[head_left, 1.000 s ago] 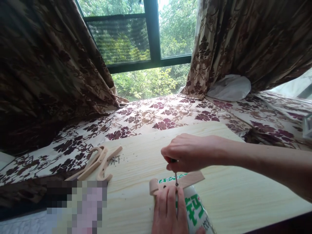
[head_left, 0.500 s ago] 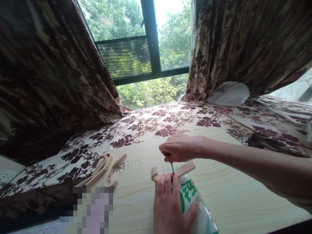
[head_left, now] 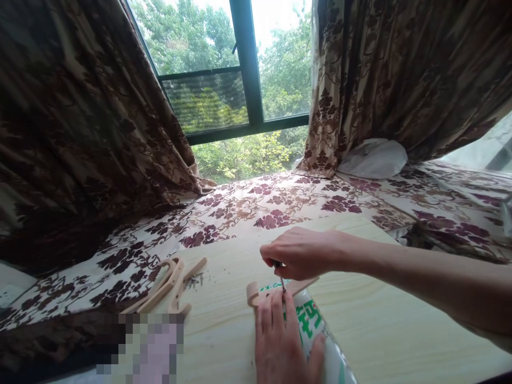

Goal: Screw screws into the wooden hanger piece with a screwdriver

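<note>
My right hand is closed around the dark handle of a screwdriver, whose thin shaft points straight down. Its tip meets a curved light-wood piece, right at the fingertips of my left hand. That left hand lies with its fingers stretched out over the wood, pressing on it, thumb apart. Whether a screw sits under the tip is hidden by the fingers. Beneath the wood and left hand is a white packet with green lettering.
More curved wooden pieces lie on the pale wooden board to the left, beside a small pile of screws. Floral cloth spreads behind the board, with a white plastic bag by the curtain.
My right hand has come slightly lower with the screwdriver and its wrist has turned a little. My left hand stays on the wood. The view has tilted slightly.
</note>
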The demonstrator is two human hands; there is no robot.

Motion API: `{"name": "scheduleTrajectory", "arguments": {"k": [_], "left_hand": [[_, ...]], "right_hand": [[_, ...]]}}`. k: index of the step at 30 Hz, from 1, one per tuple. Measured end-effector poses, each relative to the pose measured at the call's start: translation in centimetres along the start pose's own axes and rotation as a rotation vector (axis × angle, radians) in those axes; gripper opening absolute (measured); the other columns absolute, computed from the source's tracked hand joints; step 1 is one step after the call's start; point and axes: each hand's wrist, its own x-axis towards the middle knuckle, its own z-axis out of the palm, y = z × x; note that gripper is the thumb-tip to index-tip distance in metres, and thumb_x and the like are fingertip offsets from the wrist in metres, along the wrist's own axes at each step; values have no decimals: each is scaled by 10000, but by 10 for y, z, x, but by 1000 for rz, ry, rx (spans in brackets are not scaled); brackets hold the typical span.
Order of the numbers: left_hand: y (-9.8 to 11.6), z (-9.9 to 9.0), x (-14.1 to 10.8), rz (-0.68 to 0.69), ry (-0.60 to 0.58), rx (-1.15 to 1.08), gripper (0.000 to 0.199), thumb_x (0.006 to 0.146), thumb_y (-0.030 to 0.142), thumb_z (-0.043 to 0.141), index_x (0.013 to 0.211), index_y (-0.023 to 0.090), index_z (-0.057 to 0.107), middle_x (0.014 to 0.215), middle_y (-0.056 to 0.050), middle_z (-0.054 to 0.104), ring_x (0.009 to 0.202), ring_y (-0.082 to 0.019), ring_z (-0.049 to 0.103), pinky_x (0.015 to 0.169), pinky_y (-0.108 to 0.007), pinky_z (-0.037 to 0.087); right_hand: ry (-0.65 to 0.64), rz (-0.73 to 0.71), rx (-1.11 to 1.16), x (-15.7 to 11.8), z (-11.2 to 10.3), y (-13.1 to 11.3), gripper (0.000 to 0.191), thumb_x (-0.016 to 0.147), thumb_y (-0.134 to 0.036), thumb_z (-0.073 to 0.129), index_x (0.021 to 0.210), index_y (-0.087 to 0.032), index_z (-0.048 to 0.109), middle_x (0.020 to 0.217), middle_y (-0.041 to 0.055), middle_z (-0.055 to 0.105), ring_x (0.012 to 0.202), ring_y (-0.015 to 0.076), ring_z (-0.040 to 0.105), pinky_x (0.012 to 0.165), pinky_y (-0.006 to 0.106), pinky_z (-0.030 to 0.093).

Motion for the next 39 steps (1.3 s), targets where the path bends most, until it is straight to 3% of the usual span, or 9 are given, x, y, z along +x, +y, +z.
{"name": "scheduleTrajectory", "arguments": {"k": [7,12,19,22,27,33,39], "left_hand": [[4,0,2,23,8,62,602,813,507,458,1250,98,525,1289,-126,495,1209,-314,393,1031,-456,291],[2,0,0,54,48,106,572,807,459,453,1239,92,533,1280,-129,509,1201,-304,408,1033,-447,277],[-15,-5,-14,210,89,230,636,706,443,512,1256,125,520,1229,-126,555,1162,-282,446,987,-425,314],[-13,-6,-15,185,44,252,661,668,421,534,1262,132,513,1230,-127,557,1163,-288,448,989,-435,310],[-8,-6,-12,164,15,231,647,668,390,535,1265,142,511,1241,-121,554,1182,-277,444,1013,-435,296],[-2,-8,-8,93,47,131,592,730,498,489,1189,133,571,1217,-119,568,1171,-287,452,1014,-431,299],[-1,-8,-7,90,51,136,559,727,446,482,1182,134,573,1216,-118,568,1176,-285,450,1016,-431,300]], "right_hand": [[1,94,-27,9,-2,4,179,820,-318,545,903,-182,626,722,43,642,588,133,468,487,269,225],[-8,14,-42,9,-6,2,133,824,-270,531,841,-188,634,693,31,632,567,122,443,489,274,221],[67,-105,-25,-1,7,-7,123,848,-251,485,826,-177,581,664,15,610,510,109,370,464,280,203],[103,-66,-26,0,10,-7,111,843,-238,483,815,-178,572,623,4,584,494,108,353,461,288,189],[39,73,-38,4,3,-4,152,832,-303,522,802,-173,597,646,25,620,507,117,407,459,284,186],[-13,-98,-1,-1,-4,-3,115,825,-229,510,845,-186,615,752,31,665,582,120,487,490,267,236],[-19,43,-34,1,-2,-6,158,840,-310,529,805,-186,620,654,32,632,524,128,447,460,279,222]]}}
